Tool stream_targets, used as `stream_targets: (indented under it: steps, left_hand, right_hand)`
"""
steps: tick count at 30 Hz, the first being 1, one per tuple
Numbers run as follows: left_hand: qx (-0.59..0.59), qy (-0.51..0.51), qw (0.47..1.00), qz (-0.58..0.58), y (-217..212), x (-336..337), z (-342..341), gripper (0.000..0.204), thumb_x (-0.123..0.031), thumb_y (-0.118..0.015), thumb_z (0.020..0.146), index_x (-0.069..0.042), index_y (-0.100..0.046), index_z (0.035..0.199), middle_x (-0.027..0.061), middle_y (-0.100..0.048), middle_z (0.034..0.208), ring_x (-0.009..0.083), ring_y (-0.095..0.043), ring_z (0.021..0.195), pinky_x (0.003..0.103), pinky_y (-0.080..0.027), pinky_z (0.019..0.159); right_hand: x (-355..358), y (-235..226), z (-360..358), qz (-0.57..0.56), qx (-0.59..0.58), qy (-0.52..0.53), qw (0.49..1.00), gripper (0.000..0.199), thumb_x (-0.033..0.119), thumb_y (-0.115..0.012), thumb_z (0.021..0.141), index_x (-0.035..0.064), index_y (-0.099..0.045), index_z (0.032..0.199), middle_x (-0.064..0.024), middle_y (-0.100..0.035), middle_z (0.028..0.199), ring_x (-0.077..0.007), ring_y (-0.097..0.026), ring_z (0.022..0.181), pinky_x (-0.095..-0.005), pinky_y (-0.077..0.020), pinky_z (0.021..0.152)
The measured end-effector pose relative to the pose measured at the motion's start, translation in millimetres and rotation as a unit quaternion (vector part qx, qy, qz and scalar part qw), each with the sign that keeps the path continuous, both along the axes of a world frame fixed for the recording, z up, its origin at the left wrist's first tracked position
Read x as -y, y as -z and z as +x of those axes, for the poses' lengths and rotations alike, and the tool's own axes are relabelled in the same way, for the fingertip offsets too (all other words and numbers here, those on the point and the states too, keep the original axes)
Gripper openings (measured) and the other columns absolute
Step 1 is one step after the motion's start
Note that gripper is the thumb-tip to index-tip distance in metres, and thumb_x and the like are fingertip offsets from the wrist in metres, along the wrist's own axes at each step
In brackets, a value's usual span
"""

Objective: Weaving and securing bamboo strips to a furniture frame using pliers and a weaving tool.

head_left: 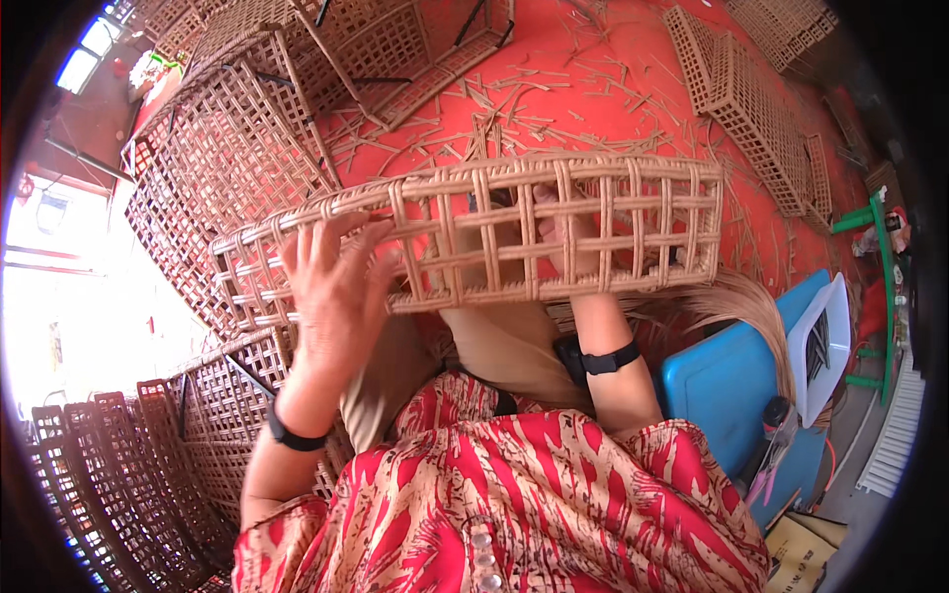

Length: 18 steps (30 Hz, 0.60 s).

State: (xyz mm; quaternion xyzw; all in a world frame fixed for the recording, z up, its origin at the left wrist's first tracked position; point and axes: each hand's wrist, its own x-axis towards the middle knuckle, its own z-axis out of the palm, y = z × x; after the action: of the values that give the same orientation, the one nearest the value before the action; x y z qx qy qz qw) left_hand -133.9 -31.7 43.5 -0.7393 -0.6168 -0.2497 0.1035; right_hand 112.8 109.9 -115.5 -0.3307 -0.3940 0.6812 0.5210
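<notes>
Left hand [336, 287], fingers spread, braces the long tan woven rattan basket [474, 237]; right hand [559, 232] works inside, fingers' state cannot be told. Keep the frame steady.

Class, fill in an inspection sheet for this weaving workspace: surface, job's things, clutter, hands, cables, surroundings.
Surface: red floor, partly bare.
Job's things: woven rattan lattice panel held across the lap.
Clutter: loose cane strips scattered on the floor.
Hands: left hand spread on the panel's front; right hand behind the lattice, grip unclear.
Cables: nothing seen.
Surroundings: lattice frames stacked at left, more panels at right, blue box, bundle of cane fibres.
</notes>
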Motion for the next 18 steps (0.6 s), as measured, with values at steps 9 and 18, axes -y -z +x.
stream_targets:
  steps: [9,18]
  left_hand:
    - [0.142,0.311,0.878,-0.334,-40.0,-197.7,14.7,0.025,-0.016,-0.062,0.092,0.0,-0.067,0.111,0.0129,-0.065,0.096,0.0276,-0.064,0.095,0.038,-0.051,0.085]
    - [0.078,0.359,0.749,-0.552,0.9,-303.6,35.6,0.043,-0.034,-0.068,0.091,0.001,-0.067,0.116,0.0139,-0.061,0.096,0.0248,-0.065,0.091,0.036,-0.051,0.079]
  right_hand:
    - [-31.8,-22.2,-5.8,0.004,0.011,0.001,1.0,0.032,0.029,-0.07,0.093,0.0039,-0.066,0.112,-0.0051,-0.069,0.092,-0.0151,-0.065,0.081,-0.0295,-0.0561,0.074]
    - [-71.3,-4.2,0.4,-0.13,-0.011,0.014,0.991,0.029,0.022,-0.07,0.093,0.0031,-0.064,0.115,-0.0065,-0.07,0.093,-0.0169,-0.067,0.084,-0.0304,-0.0566,0.076]
